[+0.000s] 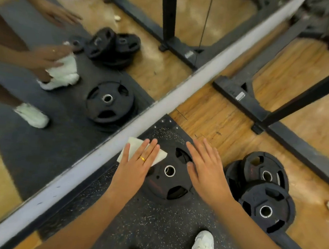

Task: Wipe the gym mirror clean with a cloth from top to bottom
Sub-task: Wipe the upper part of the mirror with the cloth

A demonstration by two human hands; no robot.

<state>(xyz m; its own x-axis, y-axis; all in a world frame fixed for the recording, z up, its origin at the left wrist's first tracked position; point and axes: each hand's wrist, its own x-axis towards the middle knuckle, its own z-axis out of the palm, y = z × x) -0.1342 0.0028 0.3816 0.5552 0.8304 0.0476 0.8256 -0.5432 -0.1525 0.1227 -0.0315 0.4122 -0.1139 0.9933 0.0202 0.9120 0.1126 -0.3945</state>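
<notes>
A speckled rubber mat [145,220] is seen nearest. The cloth [132,144] is pressed flat under the left hand [137,163], grip released, apparently against the frame [161,106]. The right hand [205,166] is spread, nothing grasped. Beyond, only the mirror [67,106] foot is shown, so wiping is judged nearly finished.

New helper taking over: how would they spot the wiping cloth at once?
Follow the grey sill below the mirror to the speckled black mat. There the cloth lies under the flat, ringed left hand, beside a lone weight plate. It is the only pale, folded thing among black discs.
</notes>
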